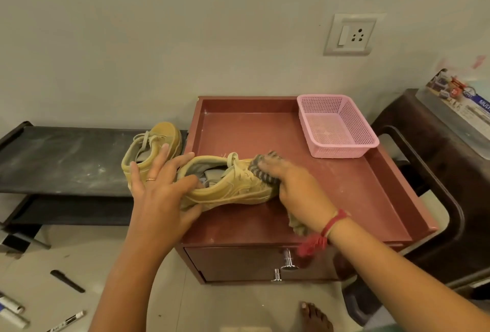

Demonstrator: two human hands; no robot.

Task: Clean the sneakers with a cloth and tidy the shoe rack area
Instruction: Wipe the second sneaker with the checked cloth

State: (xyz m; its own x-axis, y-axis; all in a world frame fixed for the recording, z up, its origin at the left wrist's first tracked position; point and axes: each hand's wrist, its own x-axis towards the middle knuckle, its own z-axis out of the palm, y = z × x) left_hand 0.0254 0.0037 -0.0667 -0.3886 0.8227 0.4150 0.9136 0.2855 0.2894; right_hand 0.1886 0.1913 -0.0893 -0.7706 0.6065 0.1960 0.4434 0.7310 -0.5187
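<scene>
A tan sneaker (233, 186) lies on its side at the front left of the red cabinet top (344, 199), toe to the right. My left hand (161, 188) grips its heel end, thumb at the collar. My right hand (294, 186) holds a grey striped cloth (261, 170) pressed against the toe; more cloth hangs below my wrist. The second tan sneaker (156, 146) stands on the dusty black shoe rack (66, 159), just left of the cabinet and partly hidden behind my left hand.
A pink plastic basket (336, 125) sits at the cabinet's back right corner. A dark stool (424, 159) with a box stands to the right. Marker pens (67, 281) lie on the floor at the lower left. A bare foot (315, 315) is near the cabinet's drawers.
</scene>
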